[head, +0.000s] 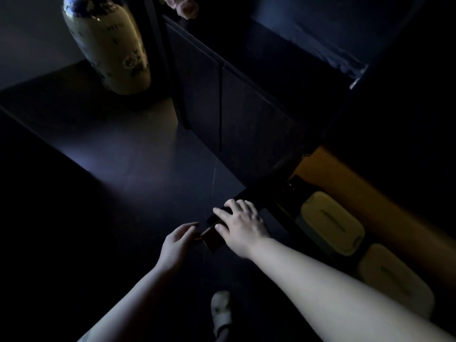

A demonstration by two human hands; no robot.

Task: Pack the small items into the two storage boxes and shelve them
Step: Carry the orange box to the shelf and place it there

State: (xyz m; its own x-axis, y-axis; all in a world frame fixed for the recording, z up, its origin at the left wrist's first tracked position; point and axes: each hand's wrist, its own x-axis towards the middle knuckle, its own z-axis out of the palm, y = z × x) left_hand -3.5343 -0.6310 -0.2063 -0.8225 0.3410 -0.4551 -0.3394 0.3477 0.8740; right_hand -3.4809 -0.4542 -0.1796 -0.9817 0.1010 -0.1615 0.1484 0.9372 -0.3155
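Your right hand lies palm down with its fingers spread over the top of a dark box low on the floor, the fingertips curling over its far edge and the thumb against its near side. The scene is so dim that you cannot tell whether those fingers actually clamp the box or only rest on it. Your left hand sits just left of the box, fingers loosely bent, with the fingertips at the box's left corner; whether they pinch that corner or merely touch it is not clear. A small brownish face of the box shows between your two hands.

To the right of the box, inside the open lower bay of the dark cabinet, two pale lidded storage boxes stand side by side, the second nearer to you than the first. An orange-brown surface runs beyond them. Nearer you than the dark box, a foot in a pale slipper stands on the dark floor. Far beyond the box to the left, a tall cream vase with dark floral markings stands beside the cabinet.
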